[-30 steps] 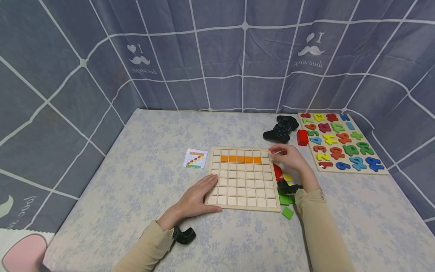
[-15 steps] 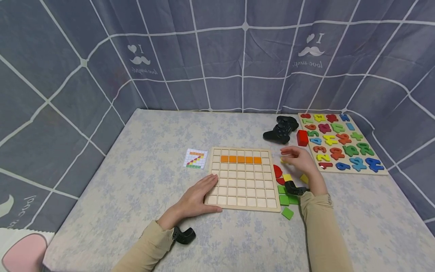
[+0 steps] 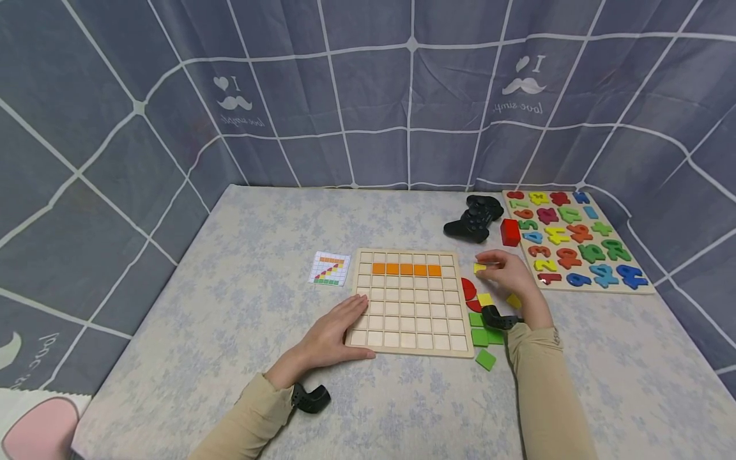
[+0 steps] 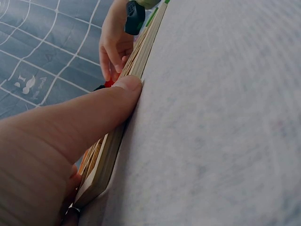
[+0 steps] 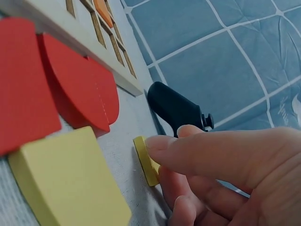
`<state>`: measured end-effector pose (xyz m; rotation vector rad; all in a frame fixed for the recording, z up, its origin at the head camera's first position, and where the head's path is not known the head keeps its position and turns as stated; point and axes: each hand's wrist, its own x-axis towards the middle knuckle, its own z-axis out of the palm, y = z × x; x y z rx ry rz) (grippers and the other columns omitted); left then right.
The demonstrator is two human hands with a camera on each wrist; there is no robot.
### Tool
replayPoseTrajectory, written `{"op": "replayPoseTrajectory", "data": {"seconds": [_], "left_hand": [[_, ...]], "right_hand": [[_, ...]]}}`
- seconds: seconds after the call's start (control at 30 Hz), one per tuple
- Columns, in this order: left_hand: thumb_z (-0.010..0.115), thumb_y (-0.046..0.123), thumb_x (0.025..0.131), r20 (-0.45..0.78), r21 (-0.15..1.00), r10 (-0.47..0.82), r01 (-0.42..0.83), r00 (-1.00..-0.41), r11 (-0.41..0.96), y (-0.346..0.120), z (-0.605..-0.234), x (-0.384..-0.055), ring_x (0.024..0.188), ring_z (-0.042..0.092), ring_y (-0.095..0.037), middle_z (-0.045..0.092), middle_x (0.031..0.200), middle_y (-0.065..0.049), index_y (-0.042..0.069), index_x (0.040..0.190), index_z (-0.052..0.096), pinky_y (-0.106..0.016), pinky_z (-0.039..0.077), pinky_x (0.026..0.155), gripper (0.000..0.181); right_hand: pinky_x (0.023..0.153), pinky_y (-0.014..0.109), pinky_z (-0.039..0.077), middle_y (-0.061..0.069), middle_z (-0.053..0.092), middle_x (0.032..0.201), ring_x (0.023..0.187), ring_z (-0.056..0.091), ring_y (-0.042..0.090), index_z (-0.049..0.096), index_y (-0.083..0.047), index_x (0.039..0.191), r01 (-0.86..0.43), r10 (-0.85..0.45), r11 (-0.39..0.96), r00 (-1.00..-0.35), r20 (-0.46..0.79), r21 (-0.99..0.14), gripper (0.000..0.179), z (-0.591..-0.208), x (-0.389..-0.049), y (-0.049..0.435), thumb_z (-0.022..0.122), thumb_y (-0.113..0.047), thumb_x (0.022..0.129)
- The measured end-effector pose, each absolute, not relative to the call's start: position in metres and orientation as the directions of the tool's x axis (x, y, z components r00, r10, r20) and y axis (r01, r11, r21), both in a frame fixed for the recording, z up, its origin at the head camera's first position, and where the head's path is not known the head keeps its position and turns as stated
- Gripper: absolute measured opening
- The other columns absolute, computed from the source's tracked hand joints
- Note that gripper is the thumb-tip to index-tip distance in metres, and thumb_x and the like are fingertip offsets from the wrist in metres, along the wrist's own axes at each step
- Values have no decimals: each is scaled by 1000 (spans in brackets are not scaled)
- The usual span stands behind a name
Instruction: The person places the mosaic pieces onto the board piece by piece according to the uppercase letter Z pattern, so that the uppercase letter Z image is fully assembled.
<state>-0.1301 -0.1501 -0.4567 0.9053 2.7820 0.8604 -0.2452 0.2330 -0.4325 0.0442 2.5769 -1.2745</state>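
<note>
A wooden grid board lies in the middle of the table, with a row of orange tiles near its far side. My left hand rests at the board's near left corner, fingers straight over the left edge; in the left wrist view its thumb lies along the front edge. Off the board's far right side, my right hand pinches a small yellow tile between thumb and fingers, close to the tabletop. Beneath and beside that wrist lie red pieces, yellow pieces and green tiles.
Left of the board is a pattern card with a coloured zigzag figure. A black game controller and a red block stand behind my right hand. At the far right lies a number puzzle board. Curtains border the table.
My right hand has moved right, away from the board's far right corner, and now pinches a yellow tile. My left hand stays on the board, and the orange row is unchanged.
</note>
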Motion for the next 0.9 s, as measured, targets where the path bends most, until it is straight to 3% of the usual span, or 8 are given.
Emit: {"op": "replayPoseTrajectory", "data": {"seconds": [0.43,0.9], "left_hand": [[70,53,78,73,543,565,508,-822,669,-150,-455,-130,141,17,-21,24,153,-12,0,147,27,-38,21,114,97],[69,54,78,79,547,563,508,-822,665,-151,-457,-131,141,17,-21,24,153,-11,1,147,27,-37,21,114,97]], "right_hand": [[71,27,44,18,53,120,92,46,29,54,-4,129,200,-44,626,-956,-291,-753,45,-436,-246,234,66,-19,88],[72,29,43,18,53,112,92,44,29,55,-2,127,172,-72,658,-955,-288,-733,42,-435,-246,231,64,-13,88]]}}
